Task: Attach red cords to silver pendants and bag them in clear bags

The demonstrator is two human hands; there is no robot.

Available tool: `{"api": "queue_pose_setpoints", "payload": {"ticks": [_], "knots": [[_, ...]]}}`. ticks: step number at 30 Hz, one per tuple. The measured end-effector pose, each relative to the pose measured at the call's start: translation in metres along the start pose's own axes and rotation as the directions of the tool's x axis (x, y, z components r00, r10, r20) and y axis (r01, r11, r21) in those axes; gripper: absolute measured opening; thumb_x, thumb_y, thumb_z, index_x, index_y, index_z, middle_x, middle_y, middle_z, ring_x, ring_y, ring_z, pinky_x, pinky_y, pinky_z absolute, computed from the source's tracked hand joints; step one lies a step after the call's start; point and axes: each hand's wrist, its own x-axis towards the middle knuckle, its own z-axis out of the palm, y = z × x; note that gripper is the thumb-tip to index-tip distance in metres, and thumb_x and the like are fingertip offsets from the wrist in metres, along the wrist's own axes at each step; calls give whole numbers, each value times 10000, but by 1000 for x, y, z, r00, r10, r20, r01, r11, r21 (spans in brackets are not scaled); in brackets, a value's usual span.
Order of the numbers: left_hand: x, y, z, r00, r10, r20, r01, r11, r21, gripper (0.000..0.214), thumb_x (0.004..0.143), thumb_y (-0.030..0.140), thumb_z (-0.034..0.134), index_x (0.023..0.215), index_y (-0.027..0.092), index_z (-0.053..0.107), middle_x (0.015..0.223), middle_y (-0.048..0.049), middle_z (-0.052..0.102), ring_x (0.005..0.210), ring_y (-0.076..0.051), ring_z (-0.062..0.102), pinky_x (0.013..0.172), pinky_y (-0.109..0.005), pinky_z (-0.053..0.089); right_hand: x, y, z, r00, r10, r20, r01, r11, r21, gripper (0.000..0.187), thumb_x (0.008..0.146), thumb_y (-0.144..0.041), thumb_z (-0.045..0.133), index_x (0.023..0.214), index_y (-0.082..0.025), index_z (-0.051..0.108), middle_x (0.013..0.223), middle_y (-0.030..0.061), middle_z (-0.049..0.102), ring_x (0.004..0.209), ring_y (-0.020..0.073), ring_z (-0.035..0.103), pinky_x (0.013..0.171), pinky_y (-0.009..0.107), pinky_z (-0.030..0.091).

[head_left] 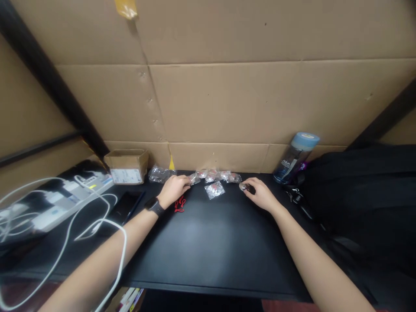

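Note:
My left hand (174, 190), with a dark watch on its wrist, has its fingers drawn together at a small clear plastic bag (194, 178) at the left end of a row. Several more clear bags (212, 174) with reddish contents lie along the back of the black table. One bag (215, 190) rests by itself in front of them. Right of the row, my right hand (259, 193) pinches a small round shiny disc (242, 186); its fingers partly cover it. Several red cord loops (180, 204) lie just below my left hand.
Crumpled clear plastic bags (159, 174) and a small cardboard box (127, 167) stand at the back left. A power strip (74, 201), white cables and a dark phone (126, 207) occupy the left. On the right are a blue-capped bottle (295, 158) and a black bag (364, 208).

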Motion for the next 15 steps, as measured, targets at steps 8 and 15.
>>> {"api": "queue_pose_setpoints", "payload": {"ticks": [8, 15], "knots": [[-11, -14, -5, 995, 64, 74, -53, 989, -141, 336, 974, 320, 587, 1260, 223, 733, 1391, -99, 676, 1265, -267, 657, 1114, -421, 511, -1, -3, 6, 997, 73, 17, -72, 995, -64, 428, 872, -294, 660, 1294, -232, 636, 1210, 113, 723, 1074, 314, 679, 978, 485, 538], [-29, -16, -29, 999, -25, -34, 16, 969, -248, 284, 987, 304, 541, 1179, 228, 736, 1255, -89, 706, 1168, -256, 675, 1069, -431, 524, 0, -5, 8, 991, 134, -4, -134, 989, -61, 372, 895, -302, 643, 1262, -240, 656, 1077, 102, 771, 967, 318, 696, 898, 482, 556]]}}
